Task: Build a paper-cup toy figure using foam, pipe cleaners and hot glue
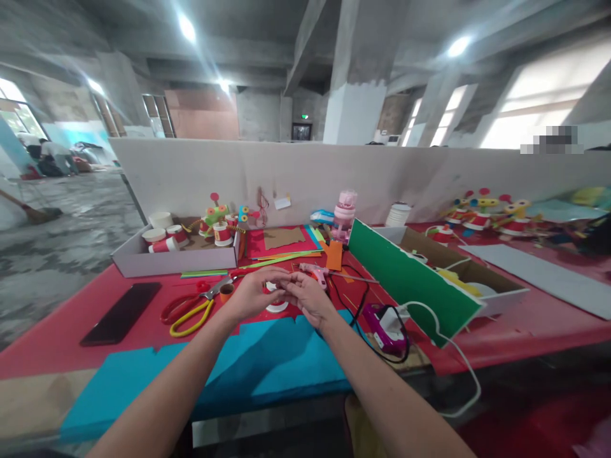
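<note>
Both hands meet above a small white ring-shaped piece (pixel 277 305) near the middle of the table. My left hand (pixel 260 291) has its fingers curled inward, and my right hand (pixel 306 294) is pinched against its fingertips. Anything between the fingertips is too small or hidden to make out. Left of them lie scissors (pixel 191 321) with one red and one yellow handle, beside a small orange-brown roll (pixel 226 292). Just behind the right hand is a pink glue gun (pixel 315 272). Blue sheets (pixel 281 356) lie beneath my forearms.
A black phone (pixel 121 315) lies at the left, before a box (pixel 176 259) of cups and figures. On the right, a green panel (pixel 410 280) leans on another box, near a purple power strip (pixel 386 334) with cables. Finished-looking figures (pixel 482 219) stand at the back right.
</note>
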